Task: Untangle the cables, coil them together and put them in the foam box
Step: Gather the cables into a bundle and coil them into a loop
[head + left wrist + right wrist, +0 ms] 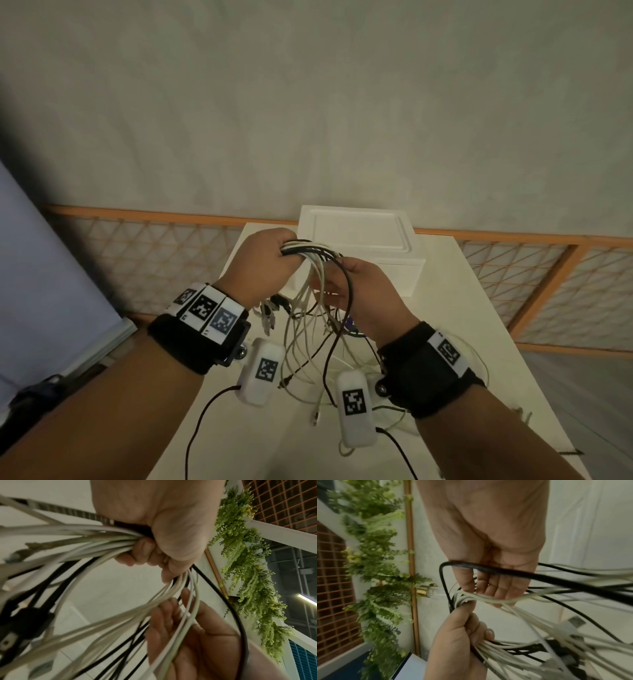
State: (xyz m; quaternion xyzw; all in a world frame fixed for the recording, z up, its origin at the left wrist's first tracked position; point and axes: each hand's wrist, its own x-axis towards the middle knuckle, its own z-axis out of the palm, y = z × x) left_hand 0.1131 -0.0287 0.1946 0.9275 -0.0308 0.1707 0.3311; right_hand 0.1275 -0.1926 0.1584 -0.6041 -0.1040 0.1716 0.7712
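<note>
A bundle of white and black cables (306, 249) is gripped in the fist of my left hand (263, 263), held above the table just in front of the foam box (359, 233), a white box with its lid on. Their loops and plug ends (270, 311) hang down toward the table. My right hand (366, 287) sits inside the loops with its fingers straight. In the right wrist view a black cable (513, 572) crosses the palm of my right hand (488, 534), and white strands drape over the fingertips (498, 592). The left wrist view shows my left hand (171, 527) clenched round the cables (85, 550).
The white table (462, 308) is narrow, and more cable slack (394, 407) lies on it under my wrists. An orange lattice fence (137, 246) runs behind it against a pale wall. A pale blue panel (41, 274) stands at the left. Hanging green plants (248, 568) show in both wrist views.
</note>
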